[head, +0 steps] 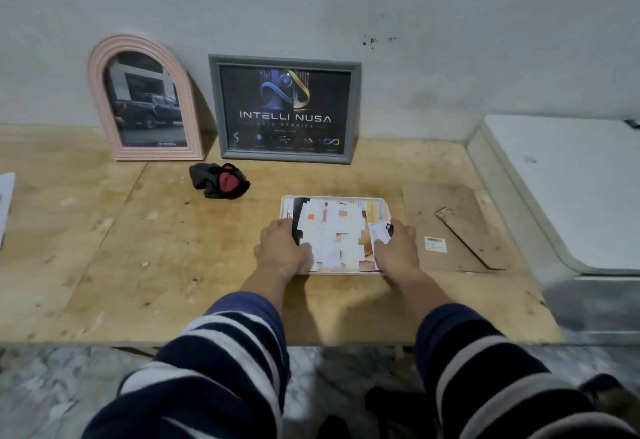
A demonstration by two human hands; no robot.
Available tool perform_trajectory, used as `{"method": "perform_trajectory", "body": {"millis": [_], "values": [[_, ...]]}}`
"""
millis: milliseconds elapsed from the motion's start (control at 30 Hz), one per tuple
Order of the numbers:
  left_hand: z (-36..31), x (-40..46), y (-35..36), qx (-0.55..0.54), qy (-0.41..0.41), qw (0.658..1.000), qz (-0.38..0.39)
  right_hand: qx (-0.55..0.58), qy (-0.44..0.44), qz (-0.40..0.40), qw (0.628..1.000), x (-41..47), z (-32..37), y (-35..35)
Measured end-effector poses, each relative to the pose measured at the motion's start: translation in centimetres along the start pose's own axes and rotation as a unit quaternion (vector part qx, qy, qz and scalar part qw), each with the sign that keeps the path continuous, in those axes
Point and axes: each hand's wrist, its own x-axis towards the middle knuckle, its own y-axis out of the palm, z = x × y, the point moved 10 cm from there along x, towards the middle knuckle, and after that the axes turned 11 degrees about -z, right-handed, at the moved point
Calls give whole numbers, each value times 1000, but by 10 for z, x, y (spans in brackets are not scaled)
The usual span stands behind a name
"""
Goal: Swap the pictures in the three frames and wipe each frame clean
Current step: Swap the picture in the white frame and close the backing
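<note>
**Both hands on the white frame, face-down on the bench**

White rectangular frame lay flat at mid-bench, a picture covered in pale paper scraps resting in it. Left hand pressed flat on its left edge, fingers spread, gripping nothing; right hand likewise on the right edge. Brown backing board lay just to the right. Black-and-red cloth sat behind-left. Grey rectangular frame and pink arched frame leaned on the wall.
</note>
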Motion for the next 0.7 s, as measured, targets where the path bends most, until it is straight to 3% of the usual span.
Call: {"method": "perform_trajectory", "body": {"millis": [367,567,700], "values": [[-7,-6,7,110,36,993,19,-116,-73,-8,990,2,7,7],[-18,-1,-4,78,29,996,-31,-56,-32,-54,996,8,-7,-20],[-57,4,7,68,77,994,-24,-66,1,-108,992,17,-38,-53]]}}
